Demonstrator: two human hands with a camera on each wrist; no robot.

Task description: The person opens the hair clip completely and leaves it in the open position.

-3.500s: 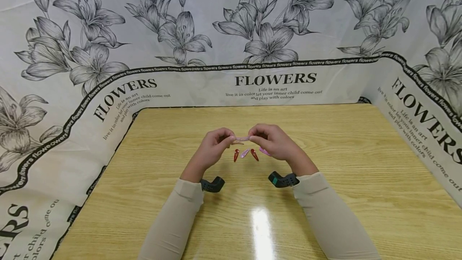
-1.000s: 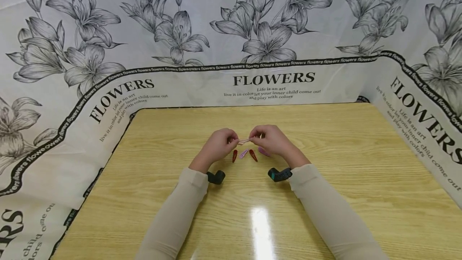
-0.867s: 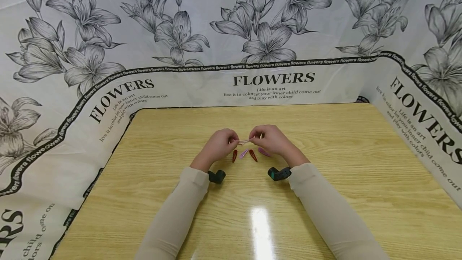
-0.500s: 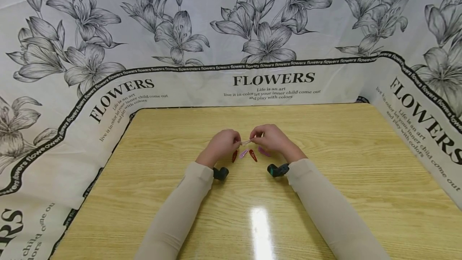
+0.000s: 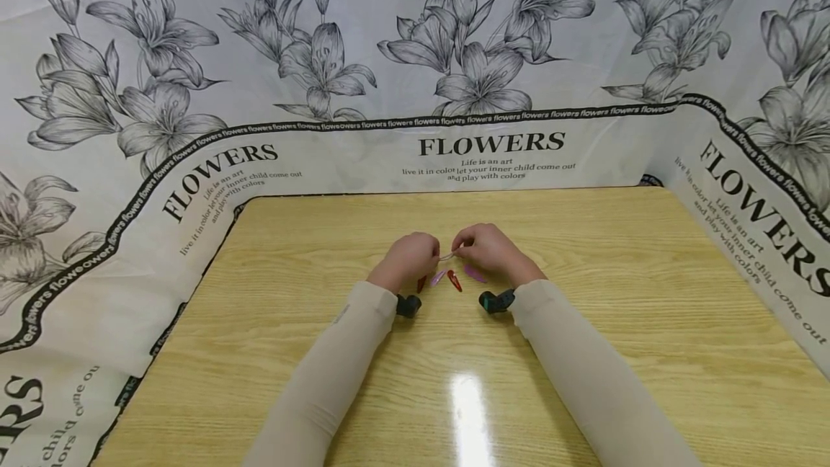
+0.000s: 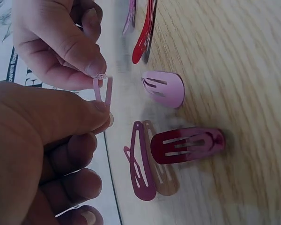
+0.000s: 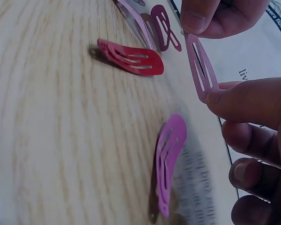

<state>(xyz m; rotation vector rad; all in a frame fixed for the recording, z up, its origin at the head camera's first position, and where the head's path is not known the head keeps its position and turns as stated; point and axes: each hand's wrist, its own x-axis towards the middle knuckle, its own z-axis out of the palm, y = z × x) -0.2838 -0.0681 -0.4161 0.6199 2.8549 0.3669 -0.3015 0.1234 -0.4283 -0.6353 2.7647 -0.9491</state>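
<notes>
Both hands pinch one slim pink snap hair clip [image 7: 195, 70] by its two ends, just above the table. My left hand [image 5: 412, 256] holds one end between thumb and index finger, and my right hand [image 5: 491, 251] grips the opposite end. Below them lie a red clip [image 5: 454, 280], a lilac clip [image 5: 438, 278], a second red clip [image 5: 421, 283] partly behind the left hand, and a purple-pink clip [image 5: 475, 274] by the right hand. A mauve clip [image 6: 139, 159] with its inner tongue sprung out shows in the left wrist view; the left hand hides it in the head view.
A light wooden table [image 5: 622, 308] spreads around the hands. Fabric with printed flowers [image 5: 483, 78] hangs behind it and along both sides. Black wrist mounts [image 5: 496, 301] sit under the forearms, and glare lies on the near part of the table.
My left hand has shifted right and turned inward, closer to the right hand, covering more of the nearby red clip. Both hands keep hold of the pink clip; the clips on the table stay put.
</notes>
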